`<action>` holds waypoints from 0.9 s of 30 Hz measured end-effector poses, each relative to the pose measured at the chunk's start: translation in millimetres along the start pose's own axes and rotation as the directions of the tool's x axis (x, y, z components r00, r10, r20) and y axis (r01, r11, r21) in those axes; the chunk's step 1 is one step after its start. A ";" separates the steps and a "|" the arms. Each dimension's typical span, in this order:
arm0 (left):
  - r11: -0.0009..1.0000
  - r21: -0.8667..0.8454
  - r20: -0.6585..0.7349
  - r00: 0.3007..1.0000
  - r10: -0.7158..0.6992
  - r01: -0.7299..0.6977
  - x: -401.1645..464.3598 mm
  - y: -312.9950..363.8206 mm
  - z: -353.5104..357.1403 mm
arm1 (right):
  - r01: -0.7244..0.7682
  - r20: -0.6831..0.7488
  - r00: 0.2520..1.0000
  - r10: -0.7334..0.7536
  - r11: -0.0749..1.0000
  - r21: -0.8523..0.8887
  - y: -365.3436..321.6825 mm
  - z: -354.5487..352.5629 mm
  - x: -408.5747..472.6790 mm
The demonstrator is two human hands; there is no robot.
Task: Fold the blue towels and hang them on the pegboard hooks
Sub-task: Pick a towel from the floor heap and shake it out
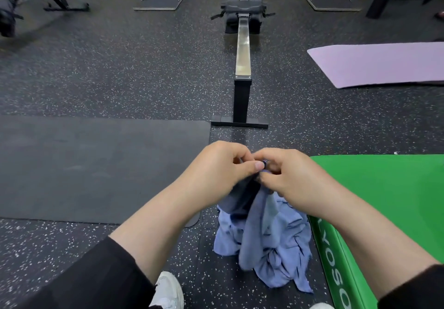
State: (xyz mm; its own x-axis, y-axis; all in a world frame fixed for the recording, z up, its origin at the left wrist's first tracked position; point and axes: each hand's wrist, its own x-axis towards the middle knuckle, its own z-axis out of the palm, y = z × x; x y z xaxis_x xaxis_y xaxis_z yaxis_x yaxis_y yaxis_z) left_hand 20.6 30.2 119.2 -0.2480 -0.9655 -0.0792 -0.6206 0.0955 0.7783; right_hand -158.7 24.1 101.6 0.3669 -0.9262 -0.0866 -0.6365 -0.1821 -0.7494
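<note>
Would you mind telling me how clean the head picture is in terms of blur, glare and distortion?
Head view: both hands and the blue towel are sharp; the equipment at top left is smeared; the rowing machine's metal rail carries a bright glare; the wide lens bows the black mat's edge and the green box; lighting is even, shadows soft.

Both forearms, bare below pushed-up black sleeves, are reaching forward and converging at centre frame. The left hand [222, 164] and the right hand [286, 170] are meeting knuckle to knuckle — fingers curled, thumbs forward — each pinching the same gathered edge of a blue towel [266, 241].
</note>
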 end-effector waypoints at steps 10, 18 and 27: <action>0.998 -0.012 -0.056 0.996 -0.069 0.069 -1.1 -15.8 -16.8 | -0.086 -0.163 0.983 0.086 0.996 0.008 8.4 -15.3 0.4; 0.934 -0.352 -0.263 0.950 -0.167 0.066 6.4 -17.6 -5.7 | -0.184 -0.073 0.982 0.172 0.833 -0.521 17.2 -23.1 -3.8; 0.874 -0.457 -0.275 0.907 -0.318 0.168 5.7 -15.2 -0.9 | -0.295 -0.139 0.955 0.264 0.905 -0.308 23.9 -29.8 -7.4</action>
State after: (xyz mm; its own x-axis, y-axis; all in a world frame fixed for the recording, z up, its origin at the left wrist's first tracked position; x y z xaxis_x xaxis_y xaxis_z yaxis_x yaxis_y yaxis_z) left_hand 29.3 23.1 107.5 0.1765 -0.9731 -0.1483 -0.2437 -0.1891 0.9512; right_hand -196.8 16.8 103.8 0.0882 -0.9780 -0.1893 -0.8929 0.0066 -0.4501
